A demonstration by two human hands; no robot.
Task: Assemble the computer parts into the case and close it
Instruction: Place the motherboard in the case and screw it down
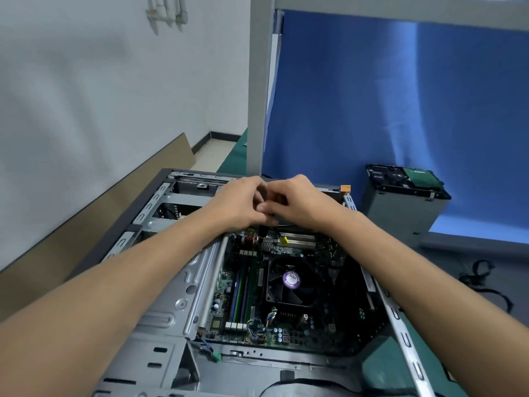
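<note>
My left grip (240, 202) and right grip (300, 202): bare hands, knuckles plainly showing. My left forearm (128, 270) and right forearm (423, 270): bare along the whole visible length, from wrist to the edge of view. Nails too small to assess.

Reaching forward with both arms, bare to past the elbow, in from the lower corners and converging toward the middle. Holding the left hand (239, 203) and the right hand (303, 202) close together, backs turned up, wrists nearly straight. Curling the fingers of both inward and down, with tips touching in the narrow space between the palms. Pinching a dark cable (262, 231) there, mostly hidden under the fingers, showing only a short end below them. Impossible to tell which fingers carry the grip.
</note>
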